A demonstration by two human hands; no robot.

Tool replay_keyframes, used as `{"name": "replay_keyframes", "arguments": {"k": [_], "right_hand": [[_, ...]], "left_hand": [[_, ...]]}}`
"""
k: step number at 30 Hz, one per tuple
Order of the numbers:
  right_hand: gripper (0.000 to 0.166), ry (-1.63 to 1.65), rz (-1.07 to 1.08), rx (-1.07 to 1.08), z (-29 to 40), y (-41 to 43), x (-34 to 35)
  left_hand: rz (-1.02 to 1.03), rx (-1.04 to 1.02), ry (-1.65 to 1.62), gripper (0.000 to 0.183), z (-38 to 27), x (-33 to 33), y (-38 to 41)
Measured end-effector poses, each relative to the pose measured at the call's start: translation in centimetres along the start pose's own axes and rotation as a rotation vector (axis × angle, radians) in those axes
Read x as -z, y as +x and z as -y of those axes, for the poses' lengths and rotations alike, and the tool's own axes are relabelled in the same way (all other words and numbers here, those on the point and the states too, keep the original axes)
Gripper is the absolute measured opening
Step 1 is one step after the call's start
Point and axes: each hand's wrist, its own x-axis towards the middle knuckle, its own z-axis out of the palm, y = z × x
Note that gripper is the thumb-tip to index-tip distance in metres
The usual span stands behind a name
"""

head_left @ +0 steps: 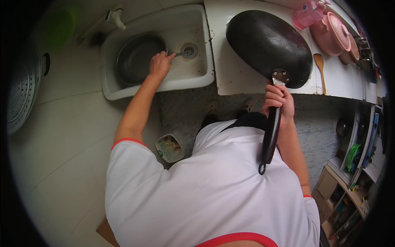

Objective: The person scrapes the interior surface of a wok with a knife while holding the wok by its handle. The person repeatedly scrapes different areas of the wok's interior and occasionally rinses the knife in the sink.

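A black wok (268,46) is tilted over the white counter. My right hand (278,100) is wrapped around its long dark handle (272,136) close to the riveted joint, and the handle's ring end points toward my shirt. Over the white sink (202,72), my left hand (161,63) grips a slim grey handle (179,54) that reaches toward the drain (189,51). Whether this handle belongs to a separate utensil or to the dark round vessel (135,61) in the sink, I cannot tell. My left fingers are beside that vessel's rim.
A wooden spatula (320,72) lies on the counter (226,78) right of the wok. Beyond it stand a pink bottle (308,15) and a pink lidded pot (334,34). A white tap (117,19) is behind the sink. A small waste bin (169,148) stands on the floor.
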Motion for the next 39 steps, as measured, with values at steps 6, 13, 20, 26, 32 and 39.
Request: {"name": "replay_keyframes", "arguments": {"k": [6, 13, 20, 26, 32, 39], "right_hand": [[0.017, -0.008, 0.018, 0.006, 0.1, 0.1, 0.3], [0.016, -0.006, 0.036, 0.002, 0.4, 0.1, 0.5], [0.017, 0.007, 0.04, -0.002, 0.4, 0.0, 0.5], [0.017, -0.007, 0.024, 0.006, 0.4, -0.3, 0.3], [0.017, 0.011, 0.013, -0.004, 0.7, -0.1, 0.5], [0.016, 0.013, 0.033, -0.006, 0.6, -0.1, 0.6]], "left_hand": [[0.189, -0.061, 0.241, 0.032, 6.4, -2.0, -1.6], [0.151, -0.17, 0.372, 0.029, 9.4, 2.1, 0.6], [0.309, 0.031, 0.226, 0.031, 9.9, 5.7, 2.4], [0.613, 0.201, 0.24, 0.024, 0.4, 3.6, -2.1], [0.716, 0.58, -0.21, 0.019, 3.0, 1.4, -3.1], [0.402, 0.996, -1.074, 0.018, 4.7, -3.9, -2.6]]}}
